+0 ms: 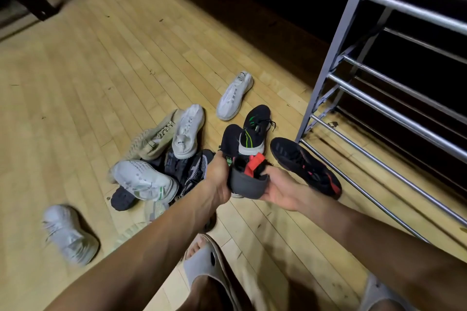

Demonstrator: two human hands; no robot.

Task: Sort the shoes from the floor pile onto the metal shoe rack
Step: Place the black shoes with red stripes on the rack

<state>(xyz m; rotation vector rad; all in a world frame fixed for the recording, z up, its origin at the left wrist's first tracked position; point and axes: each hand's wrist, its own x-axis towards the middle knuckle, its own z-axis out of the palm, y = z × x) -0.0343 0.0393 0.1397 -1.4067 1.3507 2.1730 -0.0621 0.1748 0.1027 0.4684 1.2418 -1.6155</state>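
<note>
Two bare hands, left hand and right hand, were clasped around a black sneaker with red tongue, held above the floor pile of shoes, left of the grey metal shoe rack.

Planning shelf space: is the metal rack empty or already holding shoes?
Empty as far as visible: the metal rack shows only bare rails. Its top runs out of frame, so cannot tell there.
</note>
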